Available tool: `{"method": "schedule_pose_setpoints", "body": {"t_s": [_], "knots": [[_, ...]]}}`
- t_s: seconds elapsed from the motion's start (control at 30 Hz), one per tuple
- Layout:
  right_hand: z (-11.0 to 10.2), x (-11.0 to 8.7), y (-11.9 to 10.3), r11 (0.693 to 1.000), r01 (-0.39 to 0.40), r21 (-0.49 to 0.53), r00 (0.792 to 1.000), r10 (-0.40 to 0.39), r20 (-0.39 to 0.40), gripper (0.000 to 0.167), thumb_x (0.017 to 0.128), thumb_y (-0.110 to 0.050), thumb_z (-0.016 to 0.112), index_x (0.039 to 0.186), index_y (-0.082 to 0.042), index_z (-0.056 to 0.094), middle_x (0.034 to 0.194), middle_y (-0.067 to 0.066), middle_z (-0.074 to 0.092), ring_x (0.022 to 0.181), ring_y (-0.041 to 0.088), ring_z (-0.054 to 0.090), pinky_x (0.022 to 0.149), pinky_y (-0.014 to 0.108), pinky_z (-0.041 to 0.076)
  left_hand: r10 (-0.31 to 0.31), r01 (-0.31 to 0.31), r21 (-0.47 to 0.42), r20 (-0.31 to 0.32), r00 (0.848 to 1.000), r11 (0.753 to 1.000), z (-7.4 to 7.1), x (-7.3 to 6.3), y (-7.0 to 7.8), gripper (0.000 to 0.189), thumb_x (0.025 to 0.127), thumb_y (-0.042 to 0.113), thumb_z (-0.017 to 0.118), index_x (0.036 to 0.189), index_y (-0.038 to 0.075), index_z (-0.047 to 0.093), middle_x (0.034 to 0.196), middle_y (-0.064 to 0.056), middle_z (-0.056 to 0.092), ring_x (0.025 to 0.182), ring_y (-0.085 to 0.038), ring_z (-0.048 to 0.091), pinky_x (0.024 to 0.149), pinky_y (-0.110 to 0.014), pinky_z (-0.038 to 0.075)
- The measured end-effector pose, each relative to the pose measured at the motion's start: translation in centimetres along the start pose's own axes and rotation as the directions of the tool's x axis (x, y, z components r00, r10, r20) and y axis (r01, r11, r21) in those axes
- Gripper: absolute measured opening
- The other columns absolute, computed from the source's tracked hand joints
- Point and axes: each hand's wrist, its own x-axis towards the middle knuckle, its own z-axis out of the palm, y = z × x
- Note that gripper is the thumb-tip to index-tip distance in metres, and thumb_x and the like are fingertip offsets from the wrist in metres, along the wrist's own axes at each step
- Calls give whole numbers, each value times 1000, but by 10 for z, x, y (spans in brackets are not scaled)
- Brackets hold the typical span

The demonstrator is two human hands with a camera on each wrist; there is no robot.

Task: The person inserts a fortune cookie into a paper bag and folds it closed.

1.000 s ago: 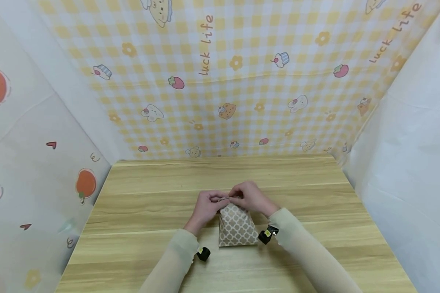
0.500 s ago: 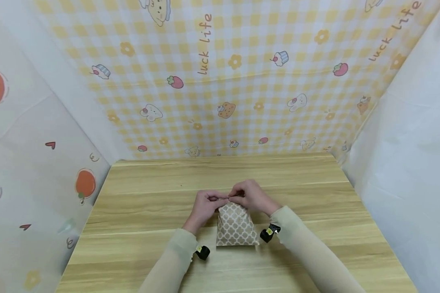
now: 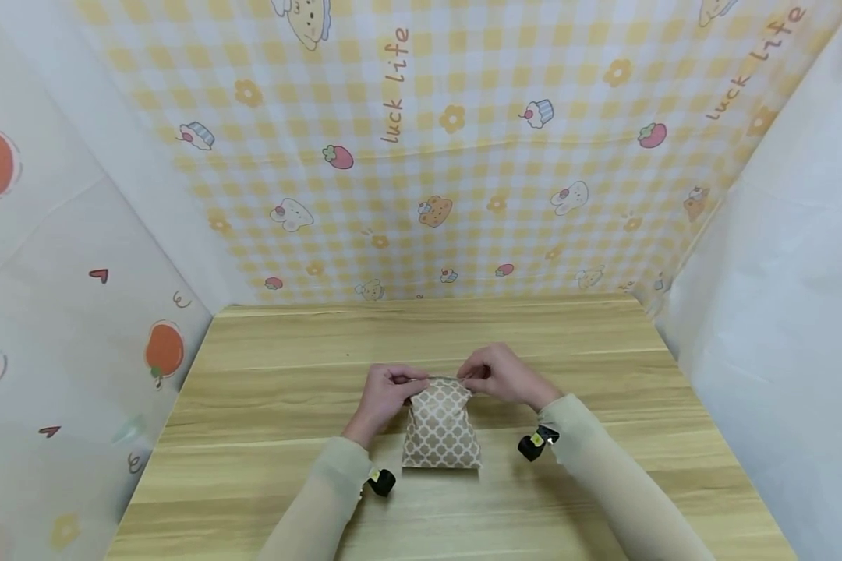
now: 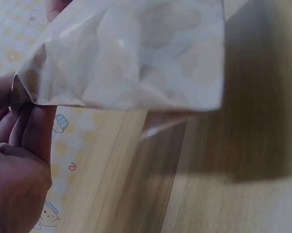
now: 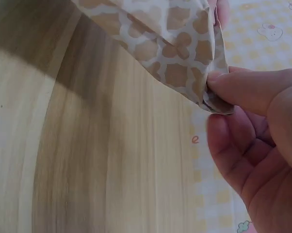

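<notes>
A small brown paper bag (image 3: 442, 428) with a white lattice print is held upright at the middle of the table in the head view. My left hand (image 3: 387, 395) pinches the left corner of its narrowed top edge between thumb and fingers. At the opposite top corner, my right hand (image 3: 503, 376) pinches the paper the same way. The right wrist view has the thumb (image 5: 248, 90) pressed on a folded corner, fingers beneath it. Creased paper (image 4: 121, 58) fills the upper part of the left wrist view. Whatever is inside the bag is hidden.
The wood-grain table (image 3: 288, 366) extends around the bag on all sides. Behind it hangs a yellow checked cloth (image 3: 407, 171). White sheets stand along the left side (image 3: 77, 257) and right side (image 3: 779, 296). Each wrist carries a small black camera (image 3: 531, 446).
My hands have drawn apart: the right hand has moved right, the left slightly left. More of the bag's top edge shows between them, and the bag has shifted a little left.
</notes>
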Motion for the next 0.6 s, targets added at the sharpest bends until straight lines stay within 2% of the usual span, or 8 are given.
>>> {"method": "schedule_pose_setpoints", "body": {"t_s": [0.17,0.37,0.47,0.6], "knots": [[-1,-3,1,1000,16,-10,1000,-17,-20,14,94,-2,75,104,-9,82,99,1,77,84,9,71,75,25,60,4,-4,-4,-7,1000,1000,-1,0,-2,15,87,-6,79,102,-11,77,90,-16,78,70,-16,72,62,-25,60],[-1,-3,5,999,38,-6,999,-38,-26,13,94,-3,76,104,-9,83,94,1,77,77,6,66,67,26,59,13,-13,22,-10,1000,1000,-2,0,-7,15,85,-11,78,100,-11,77,94,-20,79,72,-14,73,63,-23,60],[0,-2,9,999,53,-5,998,-53,-27,12,94,-3,77,103,-8,83,93,3,77,76,6,66,66,26,58,-6,7,20,-20,1000,1000,0,3,-11,15,84,-12,78,99,-11,77,96,-21,78,77,-16,75,66,-24,61],[4,0,15,999,36,-25,999,-37,-29,14,94,-2,76,105,-8,83,94,3,77,79,9,68,67,25,58,-30,30,17,-27,999,999,0,6,-14,15,85,-12,77,100,-12,76,98,-22,78,79,-17,76,67,-24,62]]}}
